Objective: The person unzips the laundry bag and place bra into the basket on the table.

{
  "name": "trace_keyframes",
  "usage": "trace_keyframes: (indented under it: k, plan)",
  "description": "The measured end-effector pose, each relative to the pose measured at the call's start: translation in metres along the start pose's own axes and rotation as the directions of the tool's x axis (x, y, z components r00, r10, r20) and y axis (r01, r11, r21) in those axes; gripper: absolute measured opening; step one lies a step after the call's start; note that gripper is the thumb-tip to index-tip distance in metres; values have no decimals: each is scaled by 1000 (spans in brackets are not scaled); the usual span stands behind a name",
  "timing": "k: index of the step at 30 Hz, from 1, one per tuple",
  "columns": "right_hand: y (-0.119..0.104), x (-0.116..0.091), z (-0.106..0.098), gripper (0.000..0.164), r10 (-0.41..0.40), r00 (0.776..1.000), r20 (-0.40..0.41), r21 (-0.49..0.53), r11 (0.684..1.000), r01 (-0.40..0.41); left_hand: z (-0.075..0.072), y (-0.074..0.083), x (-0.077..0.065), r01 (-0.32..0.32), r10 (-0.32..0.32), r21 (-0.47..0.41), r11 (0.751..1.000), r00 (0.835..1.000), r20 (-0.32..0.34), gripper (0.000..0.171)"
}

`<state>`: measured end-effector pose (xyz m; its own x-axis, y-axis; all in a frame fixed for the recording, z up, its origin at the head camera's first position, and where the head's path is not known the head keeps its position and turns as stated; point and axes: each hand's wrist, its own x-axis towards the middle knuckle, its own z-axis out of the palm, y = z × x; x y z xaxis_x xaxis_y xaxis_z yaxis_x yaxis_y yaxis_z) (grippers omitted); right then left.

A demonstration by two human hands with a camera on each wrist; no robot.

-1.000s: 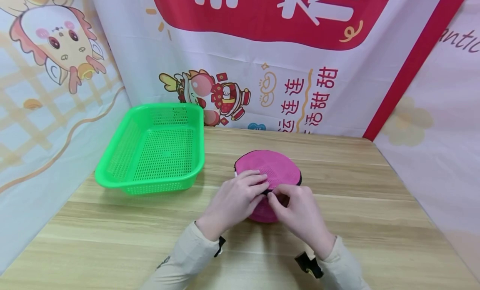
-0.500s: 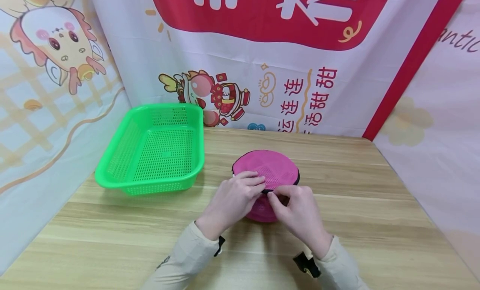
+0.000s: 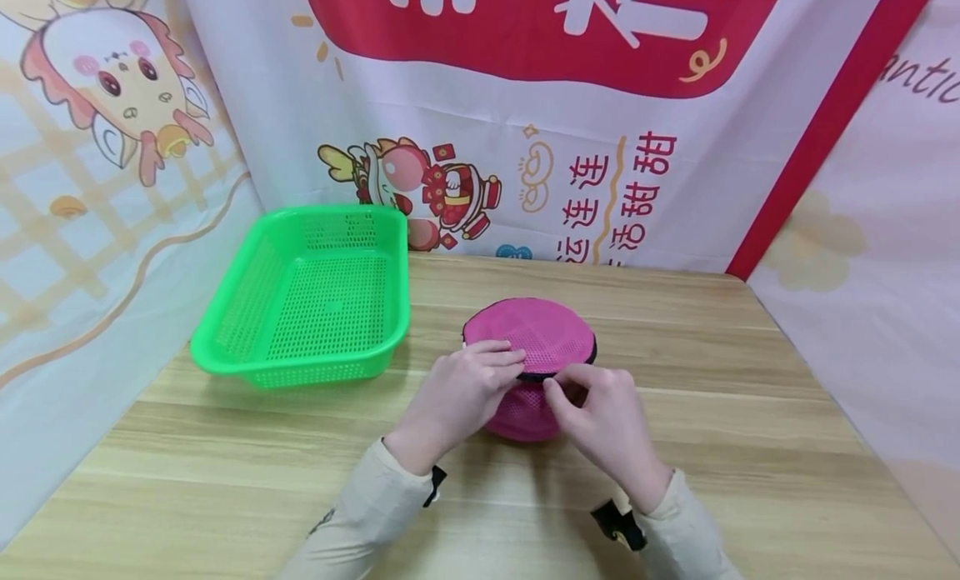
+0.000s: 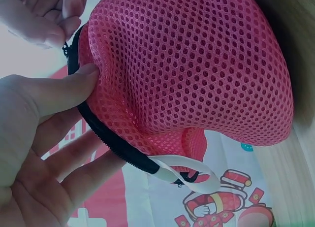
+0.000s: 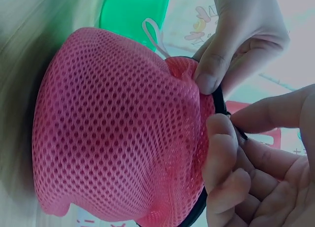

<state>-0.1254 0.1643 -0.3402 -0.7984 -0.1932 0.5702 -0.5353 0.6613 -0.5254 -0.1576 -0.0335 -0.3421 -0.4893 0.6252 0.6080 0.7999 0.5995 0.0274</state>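
A pink mesh laundry bag [image 3: 532, 330] with a black zipper [image 3: 537, 377] round its top stands on the table. My left hand [image 3: 459, 392] holds the bag's zipped edge, thumb on the near side and fingers over the top. Close to it on the right, my right hand [image 3: 606, 417] pinches the small zipper pull [image 4: 66, 50] between thumb and forefinger. The left wrist view shows a white loop [image 4: 194, 178] at one end of the zipper. The mesh side [image 5: 113, 133] bulges below the edge. What is inside the bag cannot be made out.
To the left on the wooden table [image 3: 750, 447] stands a green plastic basket [image 3: 397, 313] with a perforated floor. Printed cloth [image 3: 480, 105] hangs along the table's back and both sides.
The right hand has drawn slightly away from the left along the zipper, so more black edge shows between them. The bag and left hand have shifted a little left.
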Motion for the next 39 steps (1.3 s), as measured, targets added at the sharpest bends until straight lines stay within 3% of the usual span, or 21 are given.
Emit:
trace_keyframes:
  k: [12,18,39]
  plan:
    - [-2,-3,4,22,20,997,71,44,999,-23,4,11,-2,-1,0,-60,998,1000,-18,25]
    - [-2,-5,6,31,15,998,64,-24,1000,-13,6,14,-2,3,-4,-69,998,1000,-10,21]
    - [-2,-3,7,26,1,997,77,-91,996,5,4,18,3,13,-13,-4,1000,1000,-4,15]
